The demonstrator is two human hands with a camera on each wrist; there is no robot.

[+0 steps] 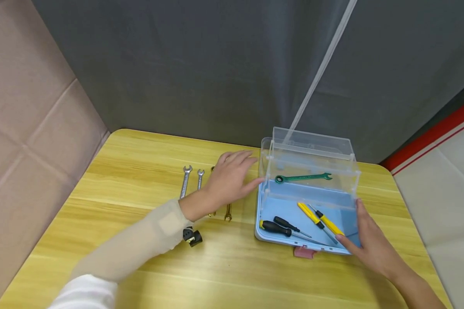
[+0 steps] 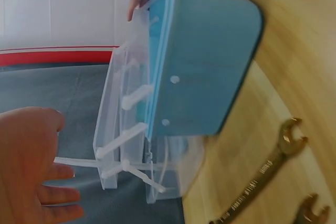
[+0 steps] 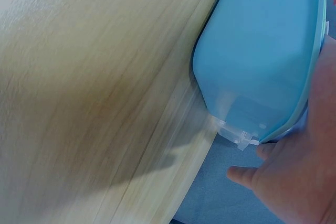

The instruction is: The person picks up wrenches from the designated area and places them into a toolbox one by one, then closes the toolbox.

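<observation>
My left hand (image 1: pixel 233 178) is just left of a blue toolbox (image 1: pixel 258 214), its fingers spread loosely and thumb at the box's side. In the left wrist view those fingers hold nothing. My right hand (image 1: pixel 375 244) touches the toolbox's right rim, fingers fairly straight and thumb over the front corner. The toolbox has raised clear trays (image 1: pixel 313 150). A green ratchet wrench (image 1: pixel 303 177) lies in one tray. Below, in the blue base, are a black-and-yellow screwdriver (image 1: pixel 276 228), a smaller black screwdriver (image 1: pixel 285 223), and yellow-handled tools (image 1: pixel 309 212).
Two silver wrenches (image 1: pixel 185 182) and gold wrenches (image 1: pixel 228 213) lie on the wooden table (image 1: pixel 224 274) left of the toolbox, partly hidden by my left arm. A small black object (image 1: pixel 193 237) lies beside that forearm. A pink latch (image 1: pixel 304 252) sticks out at the toolbox's front.
</observation>
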